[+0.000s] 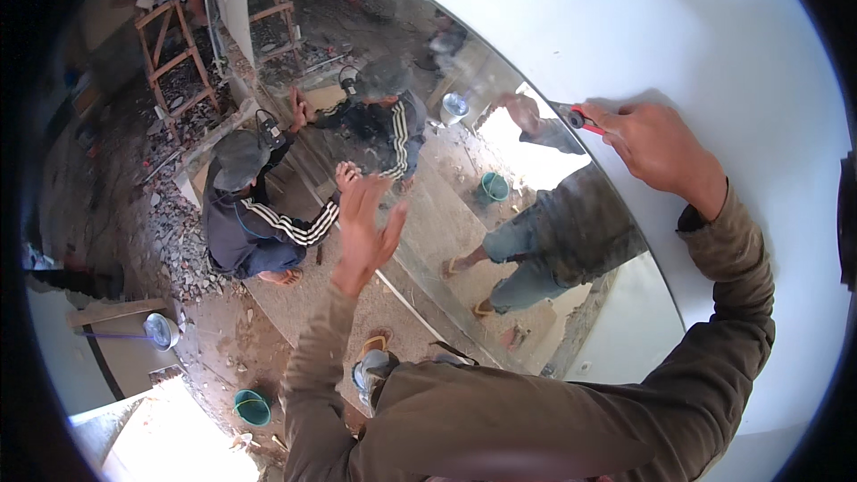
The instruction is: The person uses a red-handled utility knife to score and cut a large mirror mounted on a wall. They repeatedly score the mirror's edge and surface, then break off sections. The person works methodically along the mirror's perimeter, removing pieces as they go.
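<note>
mirror glass (pixel 428 241), a large sheet with a curved edge, lies against a white panel (pixel 714 54) and reflects the room. the right hand (pixel 656 147) rests on the white panel just past the mirror's upper curved edge, fingers closed around a small red-handled cutter (pixel 580 116) whose tip touches that edge. the left hand (pixel 366 228) is pressed flat on the mirror near its middle, fingers spread wide and holding nothing. at the mirror's far side a crouching person in a dark striped jacket (pixel 254 219) has a hand on the glass. a green bucket (pixel 253 407) stands on the rubble-strewn floor (pixel 178 241), near the lower left corner.
</note>
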Motion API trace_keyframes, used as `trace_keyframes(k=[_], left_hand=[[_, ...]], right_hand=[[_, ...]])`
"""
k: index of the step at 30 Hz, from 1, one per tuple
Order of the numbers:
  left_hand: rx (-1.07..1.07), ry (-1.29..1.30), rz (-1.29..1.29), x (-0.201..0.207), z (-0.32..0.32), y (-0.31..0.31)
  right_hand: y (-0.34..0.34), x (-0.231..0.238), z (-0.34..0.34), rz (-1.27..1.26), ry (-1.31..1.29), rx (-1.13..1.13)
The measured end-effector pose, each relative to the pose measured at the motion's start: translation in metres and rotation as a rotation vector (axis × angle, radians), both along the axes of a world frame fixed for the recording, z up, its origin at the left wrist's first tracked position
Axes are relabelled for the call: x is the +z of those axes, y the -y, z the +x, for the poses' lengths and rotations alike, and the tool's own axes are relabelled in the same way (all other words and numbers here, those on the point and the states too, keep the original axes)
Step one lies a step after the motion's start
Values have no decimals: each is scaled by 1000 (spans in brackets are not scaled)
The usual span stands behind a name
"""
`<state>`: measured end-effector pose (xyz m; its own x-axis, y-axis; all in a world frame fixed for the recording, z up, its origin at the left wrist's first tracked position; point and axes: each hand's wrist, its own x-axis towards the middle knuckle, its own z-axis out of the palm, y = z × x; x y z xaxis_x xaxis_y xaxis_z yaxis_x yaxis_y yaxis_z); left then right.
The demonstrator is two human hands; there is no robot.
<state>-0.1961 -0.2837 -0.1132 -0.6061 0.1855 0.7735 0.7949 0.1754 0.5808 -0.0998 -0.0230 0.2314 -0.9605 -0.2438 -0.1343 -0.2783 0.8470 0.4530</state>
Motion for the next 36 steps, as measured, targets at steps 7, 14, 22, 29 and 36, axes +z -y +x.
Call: trace_keyframes(k=[7,14,22,29,36], left_hand=[[-62,-428,33,120,-83,-133],[24,-581,38,124,-110,-154],[13,-569,-70,136,-120,-145],[27,-571,-179,136,-115,-135],[81,-592,-56,133,-144,-134]], right_hand=[[-4,-5,-1,60,-4,48],[-18,-8,0,53,-20,30],[-22,16,48,4,102,37],[-27,44,95,-20,-65,62],[-24,37,107,-5,-197,21]])
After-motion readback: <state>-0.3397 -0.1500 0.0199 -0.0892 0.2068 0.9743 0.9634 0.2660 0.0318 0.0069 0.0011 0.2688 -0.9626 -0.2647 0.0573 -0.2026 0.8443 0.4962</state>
